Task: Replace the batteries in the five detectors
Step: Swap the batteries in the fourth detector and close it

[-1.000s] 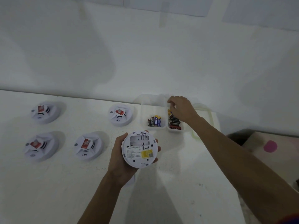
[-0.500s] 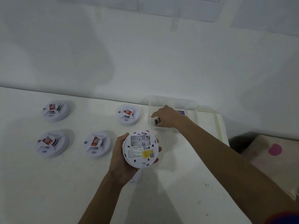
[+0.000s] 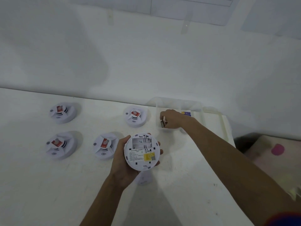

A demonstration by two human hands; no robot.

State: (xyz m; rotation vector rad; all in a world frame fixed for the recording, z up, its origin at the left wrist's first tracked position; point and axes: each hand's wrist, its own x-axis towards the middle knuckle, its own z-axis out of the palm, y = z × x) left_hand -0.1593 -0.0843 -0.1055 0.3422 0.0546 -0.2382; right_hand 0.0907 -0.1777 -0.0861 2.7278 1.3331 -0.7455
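One detector (image 3: 141,151) sits gripped in left hand (image 3: 121,162); right hand (image 3: 174,119) pinches battery (image 3: 162,123) inside tray (image 3: 202,110).

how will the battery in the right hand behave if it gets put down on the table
It will probably roll: the battery looks like a smooth cylinder, and the table appears flat. It is likely stiff and fairly light, since the right hand seems to hold it with just a finger pinch.
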